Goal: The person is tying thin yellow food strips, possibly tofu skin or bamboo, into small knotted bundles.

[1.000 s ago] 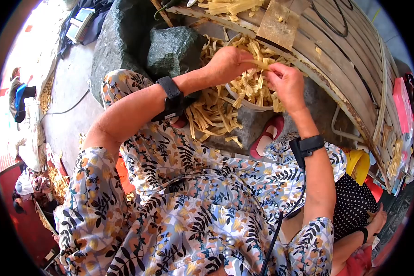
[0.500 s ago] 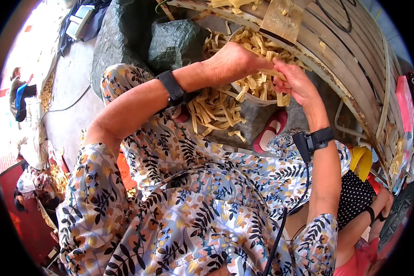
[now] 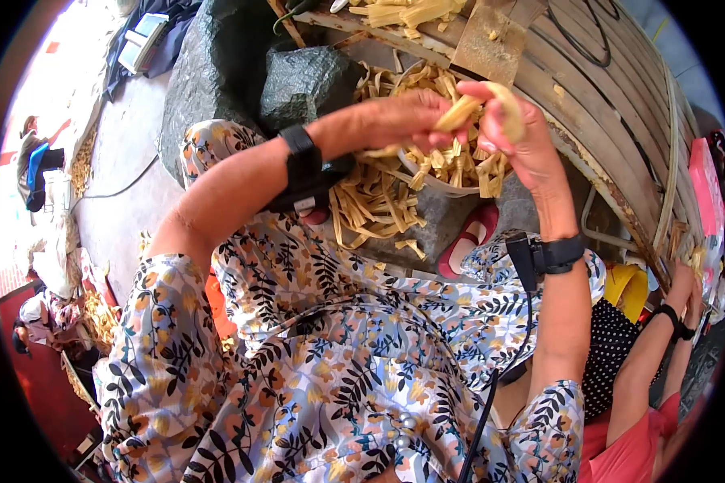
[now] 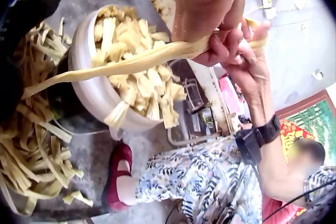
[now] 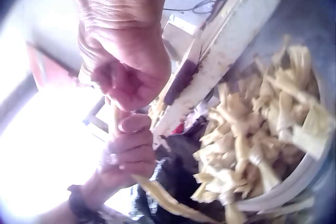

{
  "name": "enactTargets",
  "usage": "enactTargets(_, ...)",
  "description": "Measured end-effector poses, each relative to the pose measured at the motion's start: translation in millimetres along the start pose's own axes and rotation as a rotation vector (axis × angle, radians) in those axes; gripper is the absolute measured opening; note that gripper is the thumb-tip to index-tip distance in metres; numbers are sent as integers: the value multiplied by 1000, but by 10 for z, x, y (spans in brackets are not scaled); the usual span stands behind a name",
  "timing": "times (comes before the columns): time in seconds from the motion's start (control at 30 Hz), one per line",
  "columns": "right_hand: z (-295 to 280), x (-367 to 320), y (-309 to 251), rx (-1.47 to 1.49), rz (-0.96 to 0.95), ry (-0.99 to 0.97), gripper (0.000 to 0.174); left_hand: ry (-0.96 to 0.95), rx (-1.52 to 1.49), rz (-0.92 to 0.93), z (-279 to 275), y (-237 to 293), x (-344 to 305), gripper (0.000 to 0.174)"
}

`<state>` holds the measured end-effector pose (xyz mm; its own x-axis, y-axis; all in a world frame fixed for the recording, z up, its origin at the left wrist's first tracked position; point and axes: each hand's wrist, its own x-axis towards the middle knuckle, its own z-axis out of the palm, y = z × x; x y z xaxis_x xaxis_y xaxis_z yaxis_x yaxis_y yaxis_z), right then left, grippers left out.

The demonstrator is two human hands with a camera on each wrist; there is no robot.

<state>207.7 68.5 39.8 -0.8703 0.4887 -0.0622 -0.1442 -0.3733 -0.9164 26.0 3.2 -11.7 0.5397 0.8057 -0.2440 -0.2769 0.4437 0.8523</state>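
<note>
a grey floor [image 3: 125, 149] is the largest thing here, and over it stands a slatted tabletop [image 3: 576, 92] with a rusty edge. next in size comes a dark plastic bag [image 3: 310, 84], then a white bucket [image 4: 102, 100], filled with short knotted pieces [image 5: 241, 129]. just beside the bucket, loose strips [image 3: 370, 201] lie in a pile.

each grip is closed: the left hand [image 3: 415, 121] curls its fingers round a long pale strip [image 4: 131, 66], and the right hand [image 3: 536, 145] holds the same strip, which bends in a loop there. this strip is above the bucket; its tail crosses before the rim, and whether they touch i cannot tell.

i judge the strip to be very light, soft and not much slippery, but it could split lengthwise under a sharp pull. it is better held across its full width, close to the bend.
</note>
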Motion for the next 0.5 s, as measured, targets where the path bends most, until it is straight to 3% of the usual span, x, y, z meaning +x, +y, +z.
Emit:
enactTargets(0.07,19,41,91,-388,-70,93,34,-241,-386,-18,-6,-211,59,38)
enactTargets(0.1,32,47,154,-384,-106,106,34,-260,-386,-19,35,-207,59,45)
enactTargets(0.23,72,43,127,-588,-22,153,31,-101,-511,-108,164,-99,74,49)
enactTargets(0.33,162,38,124,-588,-58,106,30,-190,-523,53,135,-207,76,44)
enactTargets(0.37,201,37,121,-679,-122,145,26,-205,-579,73,107,-258,81,34)
enactTargets(0.47,-12,106,279,-1319,-653,411,23,210,-403,145,144,-147,59,25)
enactTargets(0.5,57,99,253,-1327,-632,513,19,409,-241,162,181,-69,63,19)
